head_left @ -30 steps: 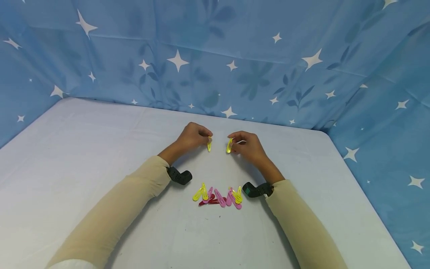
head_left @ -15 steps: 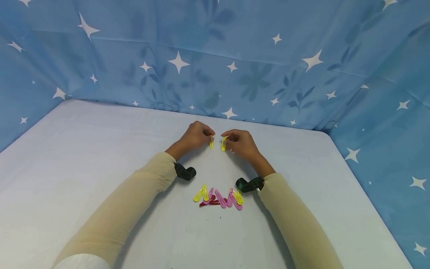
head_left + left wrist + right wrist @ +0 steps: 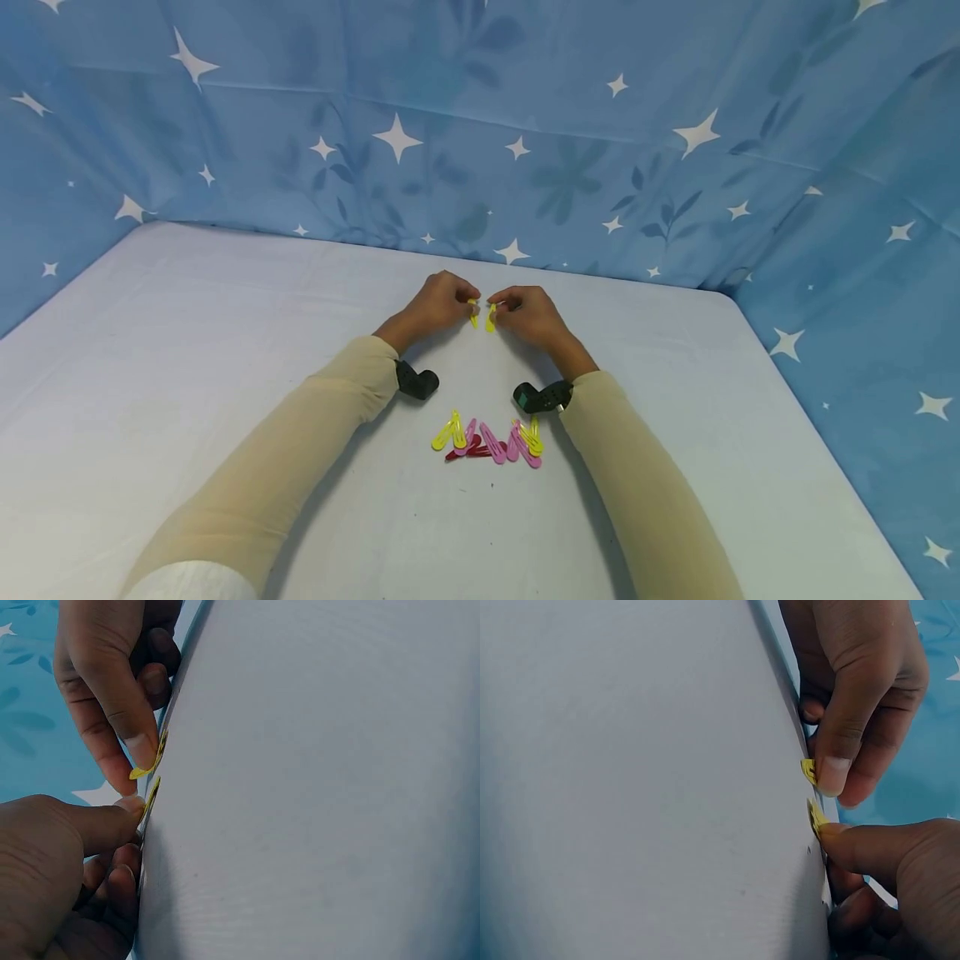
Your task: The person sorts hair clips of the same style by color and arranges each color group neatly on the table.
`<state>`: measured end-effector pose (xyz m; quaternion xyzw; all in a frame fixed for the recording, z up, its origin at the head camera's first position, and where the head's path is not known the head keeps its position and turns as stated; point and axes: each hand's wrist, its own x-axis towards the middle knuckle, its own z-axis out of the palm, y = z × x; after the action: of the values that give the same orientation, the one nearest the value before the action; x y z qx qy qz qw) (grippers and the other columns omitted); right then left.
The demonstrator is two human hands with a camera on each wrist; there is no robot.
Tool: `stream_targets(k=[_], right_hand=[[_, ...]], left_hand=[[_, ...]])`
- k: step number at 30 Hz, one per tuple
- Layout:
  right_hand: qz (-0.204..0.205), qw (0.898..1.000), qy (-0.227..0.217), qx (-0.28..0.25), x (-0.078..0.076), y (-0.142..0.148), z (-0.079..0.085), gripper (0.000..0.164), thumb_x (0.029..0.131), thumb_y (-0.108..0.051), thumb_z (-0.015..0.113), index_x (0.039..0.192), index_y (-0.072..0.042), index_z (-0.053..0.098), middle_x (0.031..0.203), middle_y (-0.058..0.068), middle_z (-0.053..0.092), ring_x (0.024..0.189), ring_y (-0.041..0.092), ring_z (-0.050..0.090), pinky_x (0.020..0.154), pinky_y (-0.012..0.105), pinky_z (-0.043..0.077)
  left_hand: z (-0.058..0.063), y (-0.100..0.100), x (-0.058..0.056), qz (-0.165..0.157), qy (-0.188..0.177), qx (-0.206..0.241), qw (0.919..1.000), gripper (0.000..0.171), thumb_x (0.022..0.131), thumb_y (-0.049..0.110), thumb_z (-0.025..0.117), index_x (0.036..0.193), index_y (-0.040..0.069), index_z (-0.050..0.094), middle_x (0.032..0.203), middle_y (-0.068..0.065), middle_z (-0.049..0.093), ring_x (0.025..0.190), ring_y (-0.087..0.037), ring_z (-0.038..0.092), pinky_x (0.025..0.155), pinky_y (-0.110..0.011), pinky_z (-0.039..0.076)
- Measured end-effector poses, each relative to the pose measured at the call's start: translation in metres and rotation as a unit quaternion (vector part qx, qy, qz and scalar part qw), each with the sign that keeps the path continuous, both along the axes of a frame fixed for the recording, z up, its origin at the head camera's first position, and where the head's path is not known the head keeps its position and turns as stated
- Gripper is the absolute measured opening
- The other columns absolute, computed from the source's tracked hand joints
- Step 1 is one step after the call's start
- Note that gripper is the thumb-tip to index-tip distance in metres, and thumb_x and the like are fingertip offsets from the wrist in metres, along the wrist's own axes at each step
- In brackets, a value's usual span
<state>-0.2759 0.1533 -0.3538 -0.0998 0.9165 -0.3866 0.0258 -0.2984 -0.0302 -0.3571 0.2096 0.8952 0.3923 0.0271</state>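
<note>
In the head view my left hand (image 3: 441,303) pinches a yellow snap hair clip (image 3: 474,320) between thumb and fingertips, above the far part of the table. My right hand (image 3: 532,318) pinches a second yellow hair clip (image 3: 491,322) just to the right of it. A small gap separates the two clips. Both wrist views show them close up, each partly covered by a thumb: the left hand's clip (image 3: 153,796) and the right hand's clip (image 3: 815,817). Nearer the body lies a loose pile of pink hair clips (image 3: 492,443), yellow hair clips (image 3: 459,432) and dark red hair clips (image 3: 486,451).
A white cloth covers the table (image 3: 300,292). Behind it and along the right hangs a blue curtain (image 3: 570,167) with white stars. Black wrist cameras (image 3: 417,383) sit on both forearms, the right one close above the pile.
My right hand has moved left with its yellow hair clip, and my left hand slightly right with the other. The gap between the clips has narrowed. The pile stays put.
</note>
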Motion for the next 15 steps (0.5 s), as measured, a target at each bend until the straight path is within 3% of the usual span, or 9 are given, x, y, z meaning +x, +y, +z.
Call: stream_targets(k=[8, 15], right_hand=[[-0.005, 1.0, 0.004, 0.015, -0.001, -0.0027, 0.0009, 0.025, 0.09, -0.01, 0.065, 0.114, -0.005, 0.072, 0.097, 0.009, 0.065, 0.091, 0.023, 0.056, 0.079, 0.035, 0.043], [-0.005, 1.0, -0.003, 0.012, -0.0019, -0.0015, -0.0003, 0.028, 0.091, -0.01, 0.064, 0.118, -0.006, 0.07, 0.098, 0.009, 0.065, 0.092, 0.023, 0.055, 0.08, 0.036, 0.043]], left_hand=[[0.0009, 0.0004, -0.0013, -0.018, 0.009, -0.012, 0.9997, 0.026, 0.09, 0.006, 0.068, 0.114, -0.004, 0.069, 0.108, -0.016, 0.066, 0.099, -0.025, 0.06, 0.086, -0.036, 0.048], [0.0021, -0.0059, -0.0017, -0.038, 0.01, -0.016, 0.9991, 0.032, 0.091, 0.017, 0.069, 0.118, -0.001, 0.069, 0.111, -0.012, 0.066, 0.1, -0.022, 0.061, 0.086, -0.035, 0.048]])
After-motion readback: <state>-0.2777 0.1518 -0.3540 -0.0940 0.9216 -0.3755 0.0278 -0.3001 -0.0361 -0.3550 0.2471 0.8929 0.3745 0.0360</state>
